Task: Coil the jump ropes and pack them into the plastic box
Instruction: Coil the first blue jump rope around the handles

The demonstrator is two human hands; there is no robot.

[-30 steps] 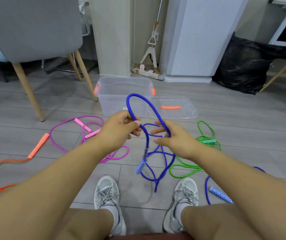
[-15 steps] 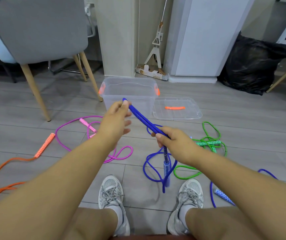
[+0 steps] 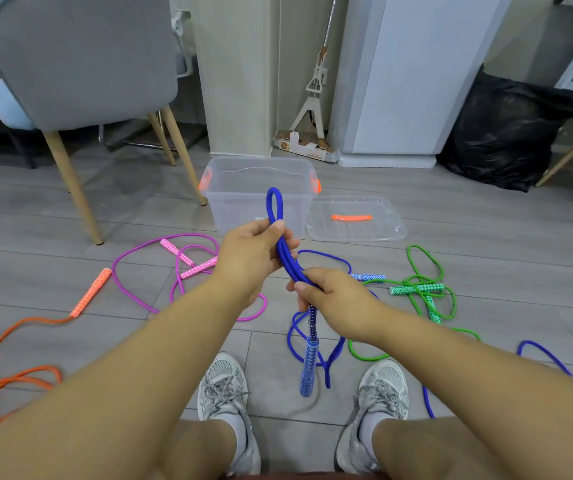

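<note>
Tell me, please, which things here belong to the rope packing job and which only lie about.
For the job: blue rope, gripped by left hand and right hand; purple rope; orange rope; green rope; plastic box; lid.
Just lying about: chair; mop; black bag.

There are one orange rope (image 3: 91,292), one purple rope (image 3: 176,251), one green rope (image 3: 416,289), blue rope (image 3: 283,251) of uncertain number, one plastic box (image 3: 236,199), one lid (image 3: 382,233), two shoes (image 3: 224,386), one chair (image 3: 80,57) and one mop (image 3: 312,98).
</note>
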